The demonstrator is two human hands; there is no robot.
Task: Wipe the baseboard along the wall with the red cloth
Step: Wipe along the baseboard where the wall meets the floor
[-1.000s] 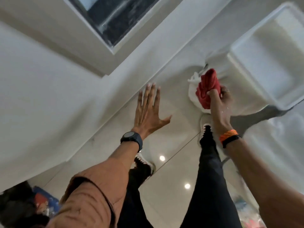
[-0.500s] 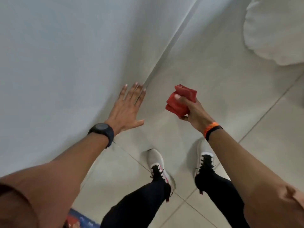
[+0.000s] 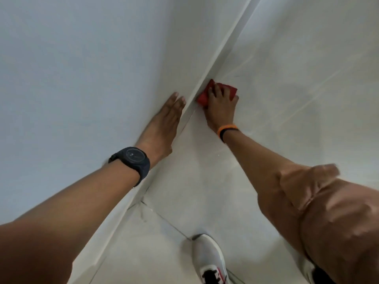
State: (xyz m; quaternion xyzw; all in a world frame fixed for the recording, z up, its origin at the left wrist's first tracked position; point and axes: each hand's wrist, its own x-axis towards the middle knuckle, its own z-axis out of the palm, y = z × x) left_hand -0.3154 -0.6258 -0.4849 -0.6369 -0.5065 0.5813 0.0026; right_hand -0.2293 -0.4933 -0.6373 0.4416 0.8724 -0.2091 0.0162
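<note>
Red cloth (image 3: 229, 91) sits gripped under the right hand (image 3: 220, 107), pressed to the baseboard (image 3: 223, 58) — which runs on toward one o'clock — while the left hand (image 3: 164, 121) lies flat and empty on the wall (image 3: 82, 68).

both arms reach forward and down. the left hand (image 3: 164, 124) lies flat, fingers straight and together. the right hand (image 3: 220, 107) presses palm-down, fingers spread over the red cloth (image 3: 205, 96).
</note>
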